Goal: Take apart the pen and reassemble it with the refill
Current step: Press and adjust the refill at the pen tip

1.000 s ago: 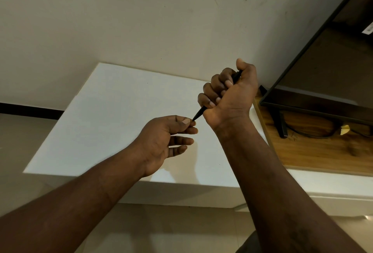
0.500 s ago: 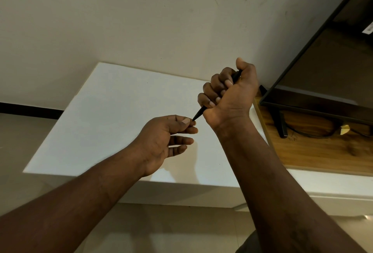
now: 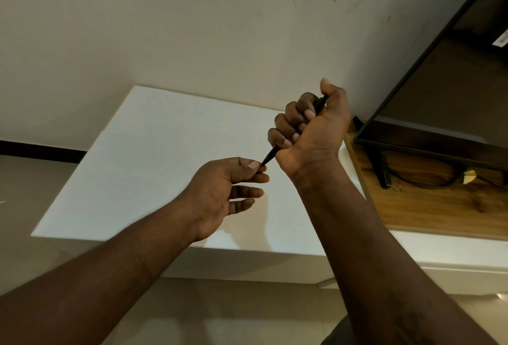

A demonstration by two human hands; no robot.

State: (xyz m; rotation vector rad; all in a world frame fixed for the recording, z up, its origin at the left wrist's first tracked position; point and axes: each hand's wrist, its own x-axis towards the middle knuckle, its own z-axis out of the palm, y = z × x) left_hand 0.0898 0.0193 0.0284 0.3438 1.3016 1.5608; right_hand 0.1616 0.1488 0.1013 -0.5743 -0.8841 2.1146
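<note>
Right grip (image 3: 310, 127) fisted round black pen (image 3: 270, 155), pen tilted — tip end sticks out below the fist, pointing down-left. Left grip (image 3: 220, 188) pinches that tip, thumb on forefinger, other fingers loose. Both above white counter (image 3: 143, 157), near its right edge. TV (image 3: 439, 97) on wooden board (image 3: 426, 207) beyond.

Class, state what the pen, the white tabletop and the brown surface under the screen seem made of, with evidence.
The pen looks like matte black plastic: no glint. The white tabletop may be painted or laminated board: smooth, grainless. The brown surface is wood or wood-look laminate: grain and a knot show.
</note>
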